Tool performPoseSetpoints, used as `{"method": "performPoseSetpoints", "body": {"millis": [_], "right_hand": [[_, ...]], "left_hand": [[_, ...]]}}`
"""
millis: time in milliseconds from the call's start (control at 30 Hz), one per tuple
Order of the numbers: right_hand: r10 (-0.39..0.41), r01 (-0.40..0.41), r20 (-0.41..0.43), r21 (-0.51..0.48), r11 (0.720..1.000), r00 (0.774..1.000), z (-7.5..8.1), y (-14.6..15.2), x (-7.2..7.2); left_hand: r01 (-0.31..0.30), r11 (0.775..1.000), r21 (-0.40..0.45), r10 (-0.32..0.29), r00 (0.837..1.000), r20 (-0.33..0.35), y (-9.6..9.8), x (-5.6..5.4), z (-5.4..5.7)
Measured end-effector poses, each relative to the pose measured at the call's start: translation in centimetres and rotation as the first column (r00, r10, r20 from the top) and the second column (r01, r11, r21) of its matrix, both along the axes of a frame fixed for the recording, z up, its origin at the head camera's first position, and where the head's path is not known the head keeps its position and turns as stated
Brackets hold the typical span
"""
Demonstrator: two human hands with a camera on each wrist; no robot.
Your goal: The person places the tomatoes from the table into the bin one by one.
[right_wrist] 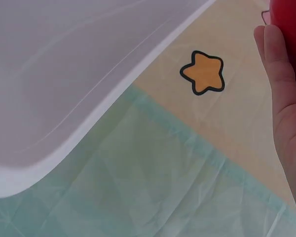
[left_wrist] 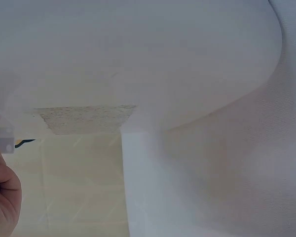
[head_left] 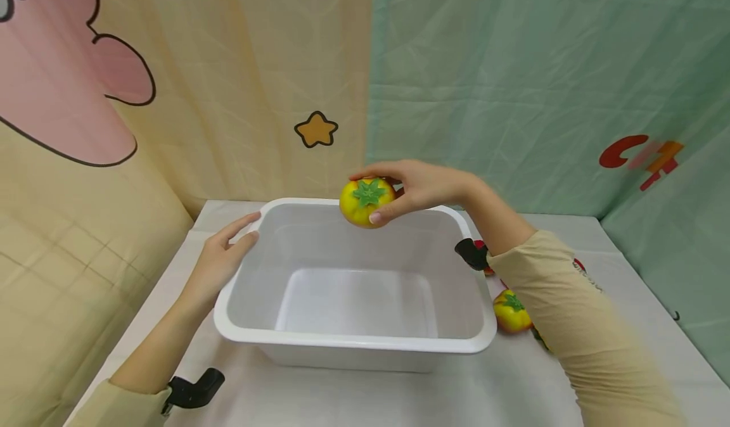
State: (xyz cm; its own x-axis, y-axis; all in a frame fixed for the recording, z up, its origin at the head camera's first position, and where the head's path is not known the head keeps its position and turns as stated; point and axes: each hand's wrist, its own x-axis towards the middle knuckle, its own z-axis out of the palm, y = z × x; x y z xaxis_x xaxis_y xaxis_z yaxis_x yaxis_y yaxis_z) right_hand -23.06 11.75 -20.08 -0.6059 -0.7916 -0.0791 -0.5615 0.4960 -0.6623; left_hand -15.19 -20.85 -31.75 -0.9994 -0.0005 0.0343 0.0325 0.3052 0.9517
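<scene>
My right hand (head_left: 422,186) holds a yellow tomato (head_left: 360,208) with a green star-shaped leaf cap, above the back rim of a white tub (head_left: 353,339). In the right wrist view, the tomato's underside (right_wrist: 290,29) is red, and the fingers (right_wrist: 281,74) lie against it. At the tub's left rim, my left hand (head_left: 219,259) grips the edge with the thumb and index finger apart. The left wrist view shows some curled fingers (left_wrist: 2,197) beside the tub's outer wall (left_wrist: 138,59). Inside, the tub's visible floor is bare.
Another yellow tomato (head_left: 511,313) lies right of the tub, with further red and green items partly hidden by my right sleeve (head_left: 587,325). A white cloth (head_left: 353,401) covers the table. Patterned curtains (head_left: 485,85) hang close behind and at both sides.
</scene>
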Motion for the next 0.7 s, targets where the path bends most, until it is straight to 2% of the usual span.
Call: {"method": "performPoseSetpoints", "body": {"millis": [433,700], "right_hand": [[0.114,-0.114,0.013,-0.028,0.993,0.993,-1.4,-4.1,-0.7],[0.139,-0.138,0.013,-0.049,0.989,0.99,-2.4,-5.6,-1.2]], "left_hand": [[-0.006,1.0,-0.007,0.006,1.0,0.003,0.1,0.0,0.1],[-0.018,1.0,-0.026,0.018,1.0,0.007,0.1,0.0,0.2]]}}
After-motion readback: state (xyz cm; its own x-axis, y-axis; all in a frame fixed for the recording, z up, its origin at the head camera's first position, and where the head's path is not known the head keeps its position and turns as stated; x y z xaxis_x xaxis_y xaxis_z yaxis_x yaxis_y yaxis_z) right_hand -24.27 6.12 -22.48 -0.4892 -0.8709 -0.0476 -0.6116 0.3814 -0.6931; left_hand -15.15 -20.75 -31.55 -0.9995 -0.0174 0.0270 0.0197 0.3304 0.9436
